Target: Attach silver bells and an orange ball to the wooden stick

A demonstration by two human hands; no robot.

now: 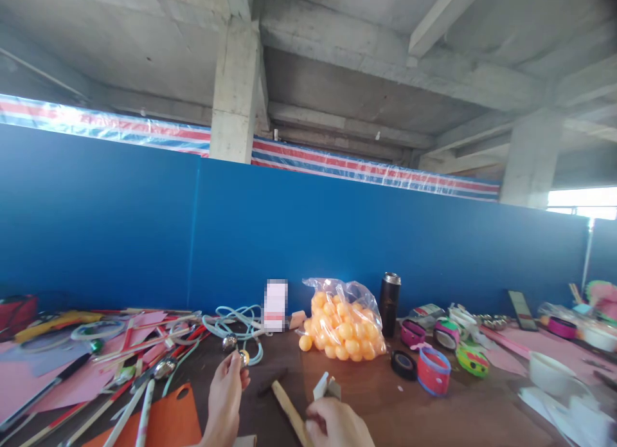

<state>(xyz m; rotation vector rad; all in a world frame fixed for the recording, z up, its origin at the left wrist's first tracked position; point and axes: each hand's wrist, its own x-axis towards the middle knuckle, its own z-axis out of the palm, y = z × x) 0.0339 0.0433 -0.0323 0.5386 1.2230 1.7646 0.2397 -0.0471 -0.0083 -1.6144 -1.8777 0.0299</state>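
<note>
My left hand (225,395) is closed in a pinch, with a small shiny gold-toned ball (245,357) at its fingertips. Just beyond it, a silver ball (229,343) lies by coiled pale-blue tubing (231,321). Curled fingers of my right hand (340,422) grip a small white and grey piece (326,386), whose kind I cannot make out. Between the hands lies a hammer (288,405) with a wooden handle and dark head; the handle's near end runs beside my right hand. An orange sheet (166,418) is left of my left hand.
A clear bag of orange balls (344,328) stands ahead, beside a black flask (390,305). Black tape (403,365), a red-blue band (433,371) and white cups (551,372) sit rightward. Sticks and pink paper (62,383) clutter the left. A blue partition (337,235) closes off the back.
</note>
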